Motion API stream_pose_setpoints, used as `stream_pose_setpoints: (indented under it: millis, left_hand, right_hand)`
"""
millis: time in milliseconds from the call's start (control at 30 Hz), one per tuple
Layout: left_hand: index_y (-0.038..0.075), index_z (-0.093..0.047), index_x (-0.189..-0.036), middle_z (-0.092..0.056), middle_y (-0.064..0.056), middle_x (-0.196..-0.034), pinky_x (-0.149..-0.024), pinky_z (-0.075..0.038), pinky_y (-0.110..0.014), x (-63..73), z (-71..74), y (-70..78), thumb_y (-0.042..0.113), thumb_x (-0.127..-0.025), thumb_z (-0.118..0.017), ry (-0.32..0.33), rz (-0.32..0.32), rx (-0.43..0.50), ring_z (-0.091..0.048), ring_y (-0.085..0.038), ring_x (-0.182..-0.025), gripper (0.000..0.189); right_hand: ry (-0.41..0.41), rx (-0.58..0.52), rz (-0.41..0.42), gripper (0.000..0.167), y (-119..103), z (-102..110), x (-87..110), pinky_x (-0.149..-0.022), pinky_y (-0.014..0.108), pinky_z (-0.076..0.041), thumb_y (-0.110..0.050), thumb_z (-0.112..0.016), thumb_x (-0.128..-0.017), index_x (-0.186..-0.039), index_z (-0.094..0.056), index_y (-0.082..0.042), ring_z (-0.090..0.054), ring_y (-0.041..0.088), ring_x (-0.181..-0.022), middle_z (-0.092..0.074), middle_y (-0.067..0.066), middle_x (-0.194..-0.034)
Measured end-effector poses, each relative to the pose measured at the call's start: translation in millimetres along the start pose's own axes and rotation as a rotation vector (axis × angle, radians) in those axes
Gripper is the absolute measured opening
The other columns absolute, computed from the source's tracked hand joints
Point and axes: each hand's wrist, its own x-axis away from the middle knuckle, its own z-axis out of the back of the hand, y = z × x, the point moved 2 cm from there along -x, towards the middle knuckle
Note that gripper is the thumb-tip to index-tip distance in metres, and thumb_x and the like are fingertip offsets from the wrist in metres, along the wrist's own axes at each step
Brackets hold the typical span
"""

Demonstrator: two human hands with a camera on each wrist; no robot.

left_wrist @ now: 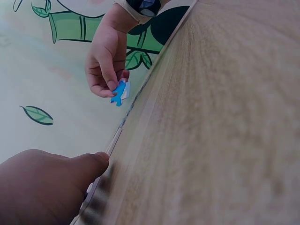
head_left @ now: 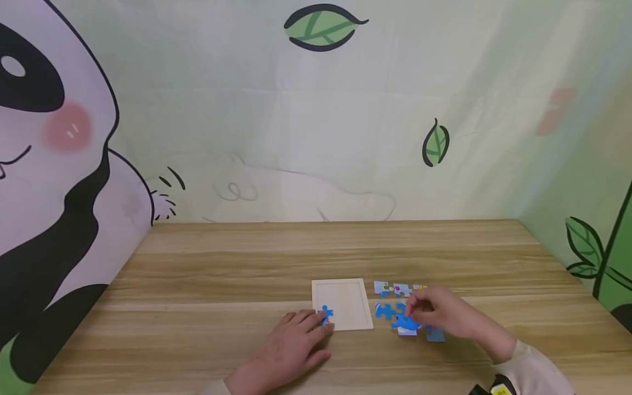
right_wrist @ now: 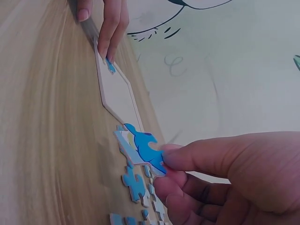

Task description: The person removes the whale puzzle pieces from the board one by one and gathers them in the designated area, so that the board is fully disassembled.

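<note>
My right hand (head_left: 441, 311) pinches a blue and white jigsaw piece (right_wrist: 144, 149) between thumb and fingers, held up over the loose pieces in the right wrist view. The left wrist view also shows this hand, with the piece (left_wrist: 118, 94) raised off the table. A square, pale wooden puzzle tray (head_left: 348, 307) lies flat in front of me. One blue jigsaw piece (head_left: 327, 312) sits in its near left corner. My left hand (head_left: 291, 346) rests at that corner, its extended fingertips on the piece and the tray's edge.
Several loose blue jigsaw pieces (head_left: 385, 311) lie right of the tray, partly under my right hand. A row of lighter pieces (head_left: 401, 289) lies behind them. The wooden table (head_left: 222, 285) meets a wall (head_left: 316, 126) with panda and leaf drawings.
</note>
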Motion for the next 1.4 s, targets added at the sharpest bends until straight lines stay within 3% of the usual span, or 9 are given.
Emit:
stream_pose_setpoints:
  millis: [200, 400, 700, 1067, 1400]
  left_hand:
    - [0.022, -0.059, -0.130, -0.057, 0.000, -0.136, -0.100, -0.045, -0.039, 0.2, 0.4, 0.4, 0.047, -0.094, -0.054, 0.005, 0.000, 0.000, -0.052, -0.018, -0.124, 0.044]
    - [0.022, -0.059, -0.130, -0.058, -0.001, -0.136, -0.100, -0.046, -0.039, -0.2, 0.3, 0.4, 0.047, -0.094, -0.054, 0.009, -0.005, -0.003, -0.052, -0.019, -0.124, 0.044]
    - [0.021, -0.060, -0.129, -0.058, -0.001, -0.135, -0.099, -0.046, -0.039, -0.9, 2.1, 0.2, 0.046, -0.094, -0.054, 0.018, -0.006, -0.004, -0.053, -0.019, -0.123, 0.043]
    - [0.022, -0.059, -0.130, -0.057, -0.001, -0.137, -0.100, -0.046, -0.040, -0.1, 2.7, 0.2, 0.045, -0.095, -0.053, -0.016, 0.010, 0.024, -0.052, -0.019, -0.125, 0.043]
    - [0.022, -0.059, -0.130, -0.056, -0.001, -0.137, -0.101, -0.046, -0.041, -0.6, 2.2, 0.0, 0.046, -0.095, -0.053, -0.020, 0.002, 0.008, -0.052, -0.020, -0.125, 0.043]
  right_hand:
    - [-0.032, -0.023, -0.050, 0.006, 5.5, -1.3, 2.6, -0.056, 0.021, -0.048, -0.006, -0.058, -0.092, -0.092, -0.063, -0.002, -0.054, 0.003, -0.067, -0.064, 0.003, -0.082]
    - [-0.024, -0.024, -0.036, 0.006, 10.6, -2.4, 4.8, -0.055, 0.018, -0.045, -0.005, -0.059, -0.090, -0.091, -0.063, -0.001, -0.050, 0.001, -0.065, -0.064, 0.004, -0.080]
    - [0.009, 0.041, -0.019, 0.006, 16.4, -6.2, 3.0, -0.061, 0.017, -0.045, -0.007, -0.061, -0.089, -0.087, -0.064, -0.003, -0.050, -0.002, -0.068, -0.065, 0.000, -0.079]
    - [0.034, 0.160, -0.085, 0.003, 18.3, -8.8, -0.3, -0.067, 0.018, -0.042, -0.012, -0.065, -0.087, -0.086, -0.065, -0.009, -0.049, -0.002, -0.071, -0.063, -0.006, -0.080]
    - [0.053, 0.220, -0.135, 0.007, 15.7, -10.3, -1.3, -0.063, 0.019, -0.039, -0.014, -0.070, -0.083, -0.084, -0.063, -0.012, -0.047, 0.001, -0.067, -0.060, -0.008, -0.075]
